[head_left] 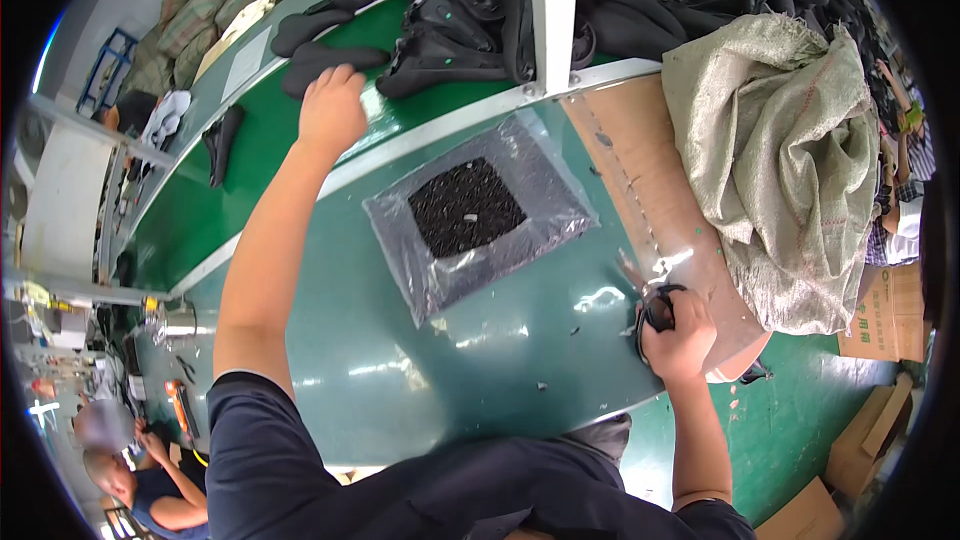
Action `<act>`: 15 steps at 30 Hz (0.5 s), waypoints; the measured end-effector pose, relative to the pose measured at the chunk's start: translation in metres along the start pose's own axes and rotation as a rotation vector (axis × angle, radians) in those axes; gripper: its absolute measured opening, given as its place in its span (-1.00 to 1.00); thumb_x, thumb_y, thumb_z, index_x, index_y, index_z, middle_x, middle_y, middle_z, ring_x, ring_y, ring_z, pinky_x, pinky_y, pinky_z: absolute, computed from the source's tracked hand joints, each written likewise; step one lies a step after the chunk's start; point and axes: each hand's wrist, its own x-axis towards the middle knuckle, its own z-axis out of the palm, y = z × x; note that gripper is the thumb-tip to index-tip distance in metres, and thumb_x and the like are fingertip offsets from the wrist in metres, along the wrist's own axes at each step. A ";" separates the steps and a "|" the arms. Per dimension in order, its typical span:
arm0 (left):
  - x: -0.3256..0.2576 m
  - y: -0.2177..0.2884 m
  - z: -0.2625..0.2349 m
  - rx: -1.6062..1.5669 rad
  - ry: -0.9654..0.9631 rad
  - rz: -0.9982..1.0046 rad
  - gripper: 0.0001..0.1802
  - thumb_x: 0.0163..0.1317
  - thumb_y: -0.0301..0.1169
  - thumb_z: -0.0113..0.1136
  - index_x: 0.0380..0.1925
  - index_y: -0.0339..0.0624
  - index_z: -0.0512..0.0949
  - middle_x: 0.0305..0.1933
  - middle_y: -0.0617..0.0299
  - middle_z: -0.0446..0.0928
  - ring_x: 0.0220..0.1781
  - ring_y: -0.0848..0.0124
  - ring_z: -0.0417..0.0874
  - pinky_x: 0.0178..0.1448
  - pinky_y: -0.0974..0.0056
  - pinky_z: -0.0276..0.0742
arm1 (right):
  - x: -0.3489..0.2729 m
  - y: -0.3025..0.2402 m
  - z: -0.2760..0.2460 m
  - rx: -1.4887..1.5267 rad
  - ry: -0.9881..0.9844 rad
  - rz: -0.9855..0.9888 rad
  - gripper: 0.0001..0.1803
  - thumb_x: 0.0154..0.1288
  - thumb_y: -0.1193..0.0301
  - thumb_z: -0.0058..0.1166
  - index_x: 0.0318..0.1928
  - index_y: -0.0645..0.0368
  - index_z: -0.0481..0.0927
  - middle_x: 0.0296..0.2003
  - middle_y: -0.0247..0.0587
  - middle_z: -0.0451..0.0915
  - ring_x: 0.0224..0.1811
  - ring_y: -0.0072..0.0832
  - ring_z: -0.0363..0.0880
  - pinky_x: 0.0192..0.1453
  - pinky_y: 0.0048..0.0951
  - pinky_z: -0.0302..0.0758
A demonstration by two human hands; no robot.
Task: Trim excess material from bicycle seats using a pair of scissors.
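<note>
On the far side, my left hand (335,112) reaches over a green belt and bends its fingers onto a smooth black bicycle saddle (318,58). The hand covers part of that saddle, so the grip shows only in part. At the table's right, my right hand (682,338) is closed round the black handles of a pair of scissors (657,312), its blades toward the far left. Between my hands lies a clear plastic bag (555,205) of small black pieces, with a small pale piece on it.
More black saddles (455,25) are heaped beyond a white post (555,15). A woven sack (770,160) drapes over brown board (640,170) at the right. Cardboard boxes (868,435) stand on the floor. A person (150,475) sits at the lower left.
</note>
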 end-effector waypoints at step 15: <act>0.125 -0.060 0.156 0.179 -0.434 -0.040 -0.04 0.30 -0.52 0.27 0.71 0.04 0.16 0.64 0.15 0.37 0.69 0.08 0.33 0.69 0.03 0.31 | 0.012 -0.006 0.000 0.059 -0.090 0.087 -0.64 -0.08 0.52 0.48 -0.23 0.30 0.63 -0.39 0.00 0.59 -0.44 -0.02 0.57 -0.34 -0.16 0.51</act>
